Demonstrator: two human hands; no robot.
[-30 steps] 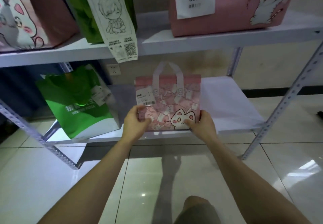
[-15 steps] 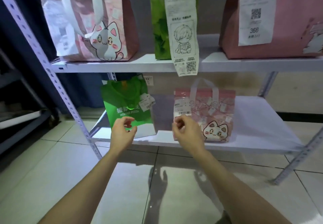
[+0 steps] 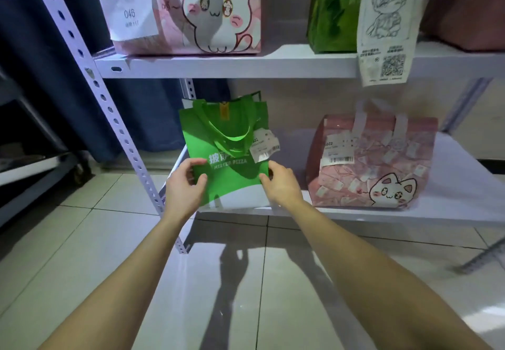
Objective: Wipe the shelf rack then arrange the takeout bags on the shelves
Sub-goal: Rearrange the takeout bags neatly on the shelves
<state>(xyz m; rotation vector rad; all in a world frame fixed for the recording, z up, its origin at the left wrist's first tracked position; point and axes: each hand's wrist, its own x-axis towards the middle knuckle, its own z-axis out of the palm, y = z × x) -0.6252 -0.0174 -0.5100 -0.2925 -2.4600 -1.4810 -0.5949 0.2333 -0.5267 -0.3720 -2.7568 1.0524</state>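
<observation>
Symmetrically, left hand [image 3: 184, 188] and right hand [image 3: 282, 186] pinch the green fabric takeout bag [image 3: 226, 142] between them. Bag stands slightly tilted, at front-left corner of white shelf [image 3: 453, 164].

The green fabric takeout bag [image 3: 226, 158] carries white lettering, a curved white band along its bottom and a yellow tab at its mouth. The pink soft takeout bag [image 3: 369, 164] is scattered with pale little cards and shows a white cartoon cat with pink ears. The white perforated metal shelf rack [image 3: 232, 63] stands on a glossy pale tiled floor [image 3: 82, 240], before a dark blue curtain [image 3: 142, 115].
</observation>
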